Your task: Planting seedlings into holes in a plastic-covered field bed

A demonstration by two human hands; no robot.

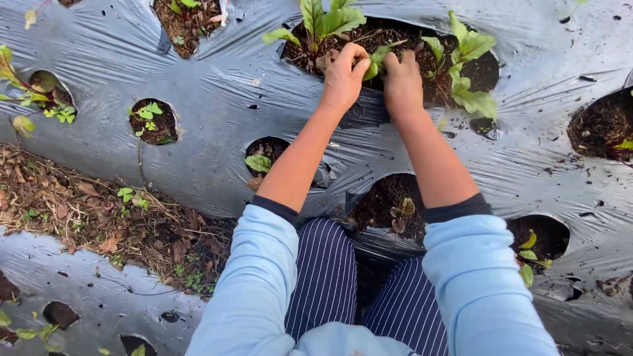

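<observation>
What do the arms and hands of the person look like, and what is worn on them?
Both hands are bare: the left hand and the right hand wear no gloves, rings or watch that can be seen. The light blue sleeves are pushed up to the elbows, and a dark cuff of an inner layer shows at each edge. The forearms are uncovered.

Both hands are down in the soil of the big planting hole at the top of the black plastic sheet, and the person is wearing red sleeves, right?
Not quite: the sleeves are light blue, not red, as the head view shows. The rest holds: the left hand and right hand are both in the soil of the big planting hole at the top of the black plastic sheet, among green seedlings.
</observation>
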